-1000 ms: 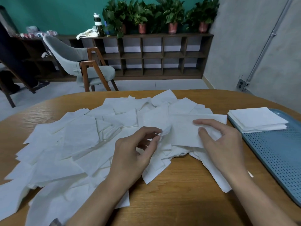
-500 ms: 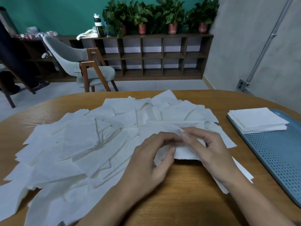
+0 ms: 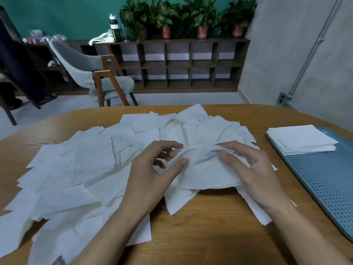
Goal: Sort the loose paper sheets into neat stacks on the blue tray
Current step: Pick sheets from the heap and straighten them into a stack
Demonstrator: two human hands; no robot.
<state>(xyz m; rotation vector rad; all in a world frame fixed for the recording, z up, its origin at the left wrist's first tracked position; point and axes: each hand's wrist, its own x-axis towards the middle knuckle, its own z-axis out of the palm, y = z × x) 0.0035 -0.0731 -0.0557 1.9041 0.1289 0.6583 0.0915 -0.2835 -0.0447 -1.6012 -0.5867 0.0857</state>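
One paper sheet (image 3: 206,169) is being held up between the two hands, just above the counter (image 3: 210,236), and it is crumpling slightly in the middle. The left hand (image 3: 152,173) is pinching its left edge between thumb and forefinger. The right hand (image 3: 254,169) is gripping its right edge with the thumb on top and the fingers curling behind. So both hands are clamping onto the same sheet, which is spanning the gap between them with its long axis running from hand to hand.

The loose sheets (image 3: 86,169) are lying in a wide, overlapping spread under and to the left of the left hand, and reaching out beyond both hands. A few are also poking out beneath the right wrist.

The blue tray (image 3: 324,188) is sitting off to the right of the right hand, near it but not touching. Its long side is running away from the person. The neat stack (image 3: 301,138) is resting on the tray's far end, ahead of and to the right of the right hand.

Judging from this, the right hand is the nearer one to the stack by a clear margin. The sheet is probably needing to be flattened first, then carried rightward and a little forward. Its edges would have to be turning square to the stack for it to land neatly.
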